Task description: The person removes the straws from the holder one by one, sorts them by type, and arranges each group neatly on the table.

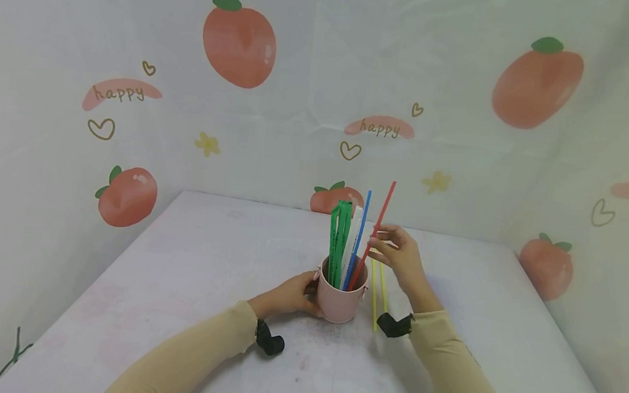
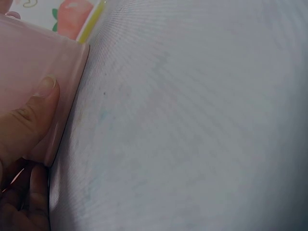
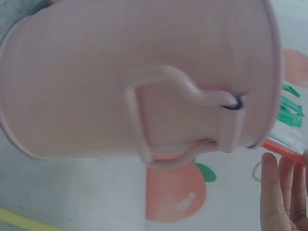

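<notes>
Far L, a thin green stem-like bit (image 1: 15, 354) by the table (image 1: 219, 263) edge; can't tell what it is. L hand (image 1: 292, 291) grips the pink bucket (image 1: 339, 305), mid-table: thumb pressed to the wall nr the base, other fingers curled in below, partly hidden. Low grip, so a knock up top could prob. tip it. L wrist piece (image 1: 270, 339) sits nr table, clear of bucket.

In bucket, L to R: green straws (image 1: 339, 236), white straws (image 1: 353, 231), blue straw (image 1: 363, 219), then red straw (image 1: 385, 203), leaning R, lower end inside. Close-packed, so shifting red could drag or snag blue, I'd say. Wire handle (image 3: 137, 120) juts from bucket's R side, in the way of a low reach; could catch a sleeve.

R hand (image 1: 401, 257) pinches red b/w thumb & fingers above the rim; thin straw, might bend or roll if squeezed hard. Yellow straws (image 1: 374, 295) lie R of bucket, R wrist piece (image 1: 395, 325) just beside; a low sweep could scatter 'em. Fruit-print backdrop (image 1: 305, 46) behind.
</notes>
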A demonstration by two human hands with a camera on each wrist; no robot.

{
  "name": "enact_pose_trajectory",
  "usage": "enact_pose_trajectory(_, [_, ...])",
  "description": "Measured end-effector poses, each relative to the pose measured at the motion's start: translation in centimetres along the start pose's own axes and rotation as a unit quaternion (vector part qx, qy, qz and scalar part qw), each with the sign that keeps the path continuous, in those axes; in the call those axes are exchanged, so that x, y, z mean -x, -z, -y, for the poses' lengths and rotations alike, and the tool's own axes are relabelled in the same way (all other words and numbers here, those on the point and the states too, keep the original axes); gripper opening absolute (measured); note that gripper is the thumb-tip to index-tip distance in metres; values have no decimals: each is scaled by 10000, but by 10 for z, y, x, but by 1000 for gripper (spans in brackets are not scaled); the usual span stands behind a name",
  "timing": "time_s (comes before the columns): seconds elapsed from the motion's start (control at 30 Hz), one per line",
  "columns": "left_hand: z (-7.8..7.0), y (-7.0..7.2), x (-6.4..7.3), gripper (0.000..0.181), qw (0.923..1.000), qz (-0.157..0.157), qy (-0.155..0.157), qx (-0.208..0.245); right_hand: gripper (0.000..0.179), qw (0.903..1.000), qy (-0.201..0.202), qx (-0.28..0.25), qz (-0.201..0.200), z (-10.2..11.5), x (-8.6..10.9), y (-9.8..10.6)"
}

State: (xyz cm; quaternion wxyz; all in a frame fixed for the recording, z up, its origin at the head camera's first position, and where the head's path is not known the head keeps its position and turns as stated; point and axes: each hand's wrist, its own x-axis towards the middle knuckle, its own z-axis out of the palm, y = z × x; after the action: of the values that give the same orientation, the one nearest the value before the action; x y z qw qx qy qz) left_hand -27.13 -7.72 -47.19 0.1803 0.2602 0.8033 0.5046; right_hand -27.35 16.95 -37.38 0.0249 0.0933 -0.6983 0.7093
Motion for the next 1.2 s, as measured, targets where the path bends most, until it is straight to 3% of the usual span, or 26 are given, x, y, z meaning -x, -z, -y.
enact_pose_trajectory(0.43, [1, -1, 0, 85, 10000, 29, -80, -41, 23, 9981, 512, -351, 22, 25, -5, 10])
enact_pose_trajectory(0.7, [0, -1, 1, 87, 10000, 52, -37, -29, 25, 9958, 799, -420, -131, 43, -6, 20])
enact_pose_trajectory(1.2, [-1, 0, 1, 86, 9999, 39, -117, -114, 37, 9854, 854, -1397, -472, 59, -4, 53])
